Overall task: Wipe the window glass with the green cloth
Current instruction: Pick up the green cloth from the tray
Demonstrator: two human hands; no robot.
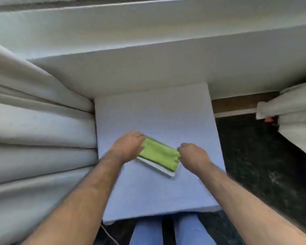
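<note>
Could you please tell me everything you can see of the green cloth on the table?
The green cloth is a lime, soft-looking fabric folded into a flat, thick rectangle, lying askew on a shallow white tray on the pale blue table. The left hand touches its left end and the right hand its right end; whether either grip has closed on it cannot be told. It has not been lifted.
</note>
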